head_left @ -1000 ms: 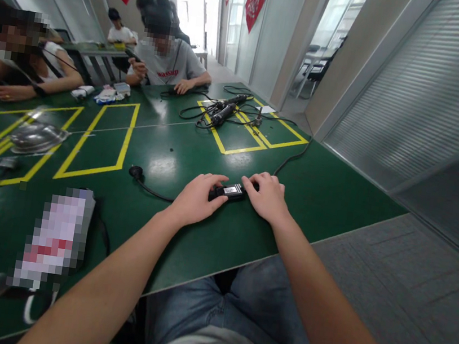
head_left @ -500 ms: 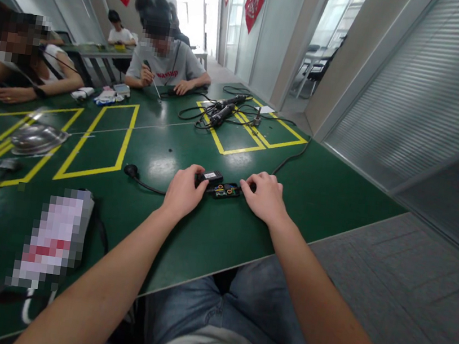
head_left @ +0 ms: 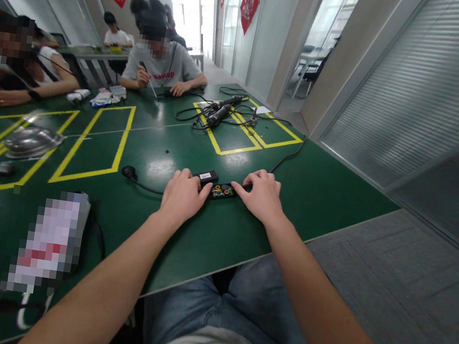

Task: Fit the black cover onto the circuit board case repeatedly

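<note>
In front of me on the green table (head_left: 337,193) lies an opened black case (head_left: 223,190) with a circuit board and copper-coloured coils showing inside. My left hand (head_left: 183,194) is closed at its left end, the thumb pressed to the edge. At the right end my right hand (head_left: 262,195) pinches the case where a black cable (head_left: 286,160) comes out; its fingertips are partly hidden. Just behind the left thumb rests a black cover (head_left: 206,176) with a white label. A cord with a black plug (head_left: 129,171) runs out to the left from under my left hand.
Black handheld tools (head_left: 223,113) with tangled cables lie ahead, on yellow tape outlines. Left are a shiny metal dish (head_left: 33,141) and a blurred-out pouch (head_left: 51,238). Across the table, a person in a grey shirt (head_left: 163,66) holds a thin tool; another person sits farther left.
My left thumb has shifted from beside the labelled cover onto the left end of the opened case. My right hand stays at the right end. The whole view has shifted slightly.
</note>
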A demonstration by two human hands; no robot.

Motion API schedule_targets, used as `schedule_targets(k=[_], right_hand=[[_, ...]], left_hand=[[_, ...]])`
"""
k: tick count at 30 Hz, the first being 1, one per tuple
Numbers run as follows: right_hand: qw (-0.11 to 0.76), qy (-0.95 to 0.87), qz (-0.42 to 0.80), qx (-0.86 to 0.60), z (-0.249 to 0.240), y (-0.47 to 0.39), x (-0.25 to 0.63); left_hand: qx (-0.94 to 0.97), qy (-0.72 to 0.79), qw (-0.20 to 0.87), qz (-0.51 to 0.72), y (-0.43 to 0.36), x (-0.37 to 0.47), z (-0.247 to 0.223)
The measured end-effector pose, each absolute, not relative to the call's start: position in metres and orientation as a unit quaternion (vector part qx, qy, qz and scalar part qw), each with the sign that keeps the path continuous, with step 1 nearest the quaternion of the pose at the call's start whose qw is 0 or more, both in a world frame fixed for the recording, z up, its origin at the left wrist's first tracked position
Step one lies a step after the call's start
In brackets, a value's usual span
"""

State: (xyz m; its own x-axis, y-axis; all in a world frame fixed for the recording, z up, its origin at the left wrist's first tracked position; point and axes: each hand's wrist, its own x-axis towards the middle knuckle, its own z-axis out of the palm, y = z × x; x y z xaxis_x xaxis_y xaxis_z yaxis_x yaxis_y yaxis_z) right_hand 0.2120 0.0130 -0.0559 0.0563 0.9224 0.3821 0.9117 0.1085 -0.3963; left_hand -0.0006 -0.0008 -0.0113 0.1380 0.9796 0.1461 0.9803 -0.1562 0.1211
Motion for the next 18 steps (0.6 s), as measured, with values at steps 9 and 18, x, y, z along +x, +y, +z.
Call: schedule_targets(k=[9, 18], right_hand=[[0.295, -0.682, 0.029, -0.669, -0.0543, 0.0134, 0.2141], [0.314, -0.683, 0.029, -0.659, -0.0572, 0.0142, 0.2158]], left_hand=[[-0.747, -0.655, -0.032, -0.111, -0.0008, 0.0002, -0.0086], [-0.752, -0.640, -0.045, -0.153, 0.0041, -0.0047, -0.0161]])
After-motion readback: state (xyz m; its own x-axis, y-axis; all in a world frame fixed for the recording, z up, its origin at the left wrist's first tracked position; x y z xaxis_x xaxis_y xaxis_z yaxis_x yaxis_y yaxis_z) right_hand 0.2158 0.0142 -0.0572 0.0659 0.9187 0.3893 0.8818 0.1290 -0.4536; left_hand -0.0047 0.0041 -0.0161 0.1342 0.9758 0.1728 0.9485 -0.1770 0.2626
